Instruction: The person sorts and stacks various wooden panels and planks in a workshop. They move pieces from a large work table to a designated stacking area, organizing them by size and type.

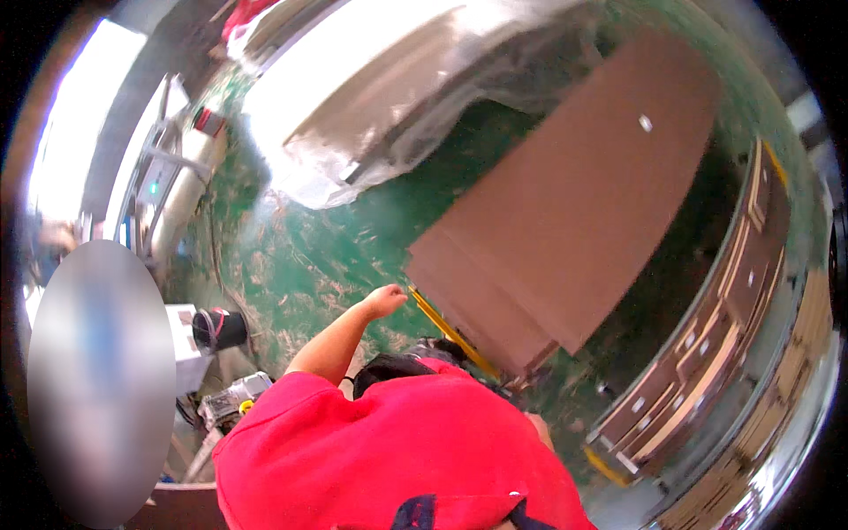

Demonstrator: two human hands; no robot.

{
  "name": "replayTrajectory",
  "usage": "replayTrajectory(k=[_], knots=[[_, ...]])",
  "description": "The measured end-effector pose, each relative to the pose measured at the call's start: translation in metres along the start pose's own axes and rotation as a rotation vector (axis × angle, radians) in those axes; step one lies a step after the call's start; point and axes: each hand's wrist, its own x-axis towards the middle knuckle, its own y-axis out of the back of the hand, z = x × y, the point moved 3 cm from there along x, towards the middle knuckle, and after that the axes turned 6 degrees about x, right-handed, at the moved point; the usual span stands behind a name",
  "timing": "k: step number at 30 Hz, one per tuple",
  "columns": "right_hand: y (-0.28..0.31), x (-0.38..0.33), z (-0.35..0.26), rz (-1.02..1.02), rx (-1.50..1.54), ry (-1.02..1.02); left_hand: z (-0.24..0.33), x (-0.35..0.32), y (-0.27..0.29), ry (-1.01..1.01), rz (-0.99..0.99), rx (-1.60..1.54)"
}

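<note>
My left hand (386, 302) is held out in front of my body with its fingers curled in, and nothing shows in it. It is close to the near left corner of a stack of long brown panels (574, 190) but looks apart from it. A yellow bar (455, 331) runs along the near edge beneath the panels. A small white label (646, 124) lies on the top panel's far part. Of my right arm only a bit of skin shows beside my red shirt; the right hand is hidden.
More brown panels (707, 344) stand in a rack on the right. Plastic-wrapped pale goods (353, 115) lie beyond on the green floor (309, 256). A black bucket (219, 329), a white box (187, 349) and a machine part (234, 397) are at left, near another person (102, 380).
</note>
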Motion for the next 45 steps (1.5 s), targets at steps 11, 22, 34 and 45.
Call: replayTrajectory(k=[11, 22, 34, 45], knots=[[0.068, 0.048, -0.402, 0.322, 0.176, 0.282, -0.126, -0.007, 0.154, 0.299, -0.014, -0.212], [-0.083, 0.174, -0.226, -0.263, -0.054, -0.149, -0.068, -0.053, 0.121, 0.153, -0.051, 0.198], [-0.092, 0.157, -0.287, -0.229, -0.242, -0.083, 0.096, 0.109, 0.044, -0.263, -0.274, 0.246], [-0.023, 0.136, -0.215, -0.172, -0.157, -0.163, 0.018, 0.003, 0.062, -0.063, -0.153, -0.059]])
